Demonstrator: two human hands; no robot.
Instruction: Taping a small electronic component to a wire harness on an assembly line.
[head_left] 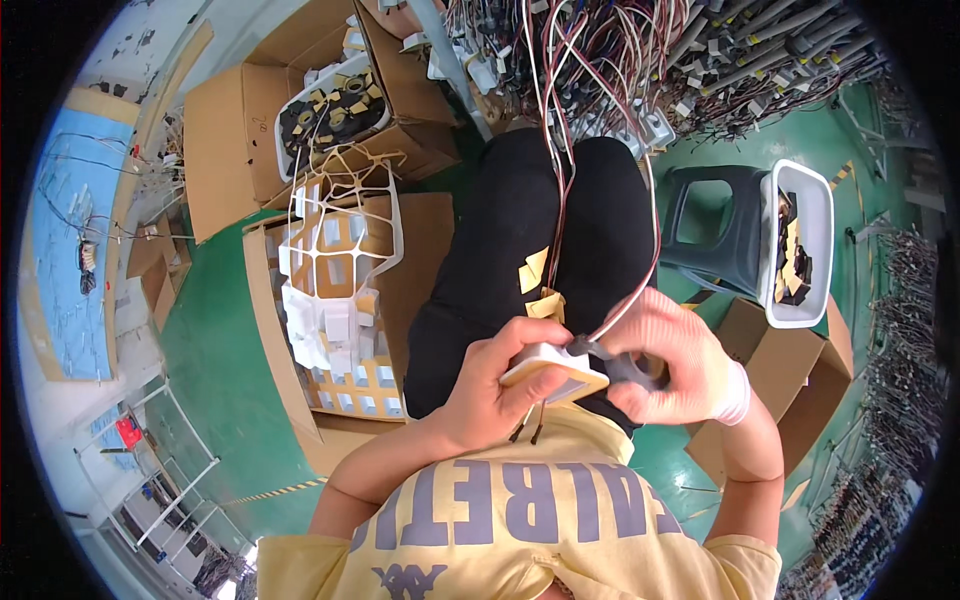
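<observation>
Wire assembly is proceeding over a seated person's lap. The left hand is grasping a white housing with a tan rim, the thumb lying along its near side; the housing is tilting just in front of the yellow shirt. The right hand, partly blurred, is curling round a dark ring-shaped roll, probably tape, just beside the housing. Whether its fingers are also pinching the red-and-white wires cannot be told.

By judgement, the step in hand is looking like the wrapping of the leads where they are meeting the housing; the next move is probably calling for a steady left grip while the roll is passing round them under light tension.

The wires are running forward over the black trousers toward a dense cable bundle, so a wide sweep is risking a snag. A carton is bounding the left side; a grey stool, bearing a white tray, and a second carton are bounding the right. The freest room is probably lying above the lap.
</observation>
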